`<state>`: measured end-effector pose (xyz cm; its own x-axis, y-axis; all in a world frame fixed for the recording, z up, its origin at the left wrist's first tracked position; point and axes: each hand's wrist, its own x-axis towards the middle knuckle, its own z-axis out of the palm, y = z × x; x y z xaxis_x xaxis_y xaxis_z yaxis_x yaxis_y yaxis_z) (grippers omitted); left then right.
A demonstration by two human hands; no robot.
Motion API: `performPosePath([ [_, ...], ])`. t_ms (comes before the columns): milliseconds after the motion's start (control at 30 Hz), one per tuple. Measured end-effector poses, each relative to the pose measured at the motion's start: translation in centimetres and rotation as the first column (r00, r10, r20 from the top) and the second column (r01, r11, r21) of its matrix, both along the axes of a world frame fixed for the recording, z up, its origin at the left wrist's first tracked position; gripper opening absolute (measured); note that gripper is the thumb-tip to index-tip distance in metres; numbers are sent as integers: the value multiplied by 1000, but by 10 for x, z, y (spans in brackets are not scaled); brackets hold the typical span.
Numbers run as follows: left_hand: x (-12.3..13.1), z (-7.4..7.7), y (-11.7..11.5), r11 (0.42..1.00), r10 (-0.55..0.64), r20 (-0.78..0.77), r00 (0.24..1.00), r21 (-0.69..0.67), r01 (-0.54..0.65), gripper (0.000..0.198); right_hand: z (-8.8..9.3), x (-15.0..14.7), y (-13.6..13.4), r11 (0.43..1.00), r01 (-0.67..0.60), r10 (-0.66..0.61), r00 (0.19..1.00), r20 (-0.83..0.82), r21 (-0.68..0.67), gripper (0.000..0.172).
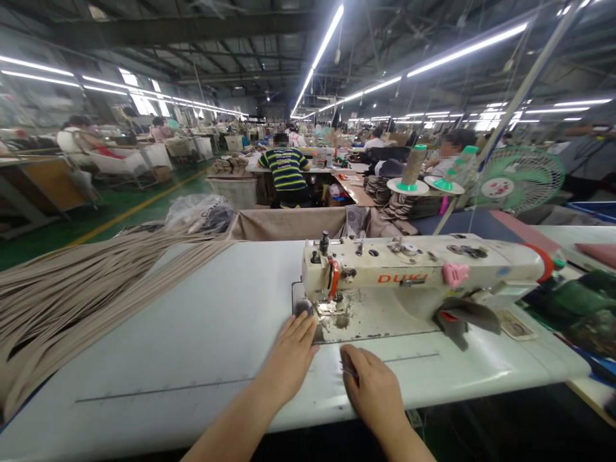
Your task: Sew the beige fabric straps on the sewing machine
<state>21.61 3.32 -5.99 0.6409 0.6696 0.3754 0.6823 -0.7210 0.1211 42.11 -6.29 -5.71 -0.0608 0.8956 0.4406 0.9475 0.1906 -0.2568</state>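
A white sewing machine [385, 276] with orange lettering stands on the pale worktable [226, 308]. My left hand [293, 350] lies flat beside the needle area, its fingers stretched forward and close together. Their tips touch a small dark patch [303, 308] left of the presser foot; I cannot tell whether it is cloth or part of the machine bed. Nearer the table's front edge, my right hand [375, 385] is curled closed. Something thin, dark and partly shiny shows at its thumb side, too hidden to name.
Long beige fabric strips [110, 276] drape over the table's left side. Behind the machine is a cloth-lined bin [289, 223]. Thread cones [414, 168] and a green fan [520, 179] stand at the right. A co-worker in a striped shirt [285, 170] is farther back.
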Motion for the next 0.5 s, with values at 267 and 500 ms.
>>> performPosePath([
  [267, -1, 8, 9, 998, 19, 4, 1000, -62, -19, 47, -2, 0, -1, 1000, -16, 17, 1000, -23, 15, 34],
  [500, 0, 7, 15, 996, 52, -5, 999, -73, -52, 47, -4, 2, -2, 999, -41, 41, 999, -5, 13, 33],
])
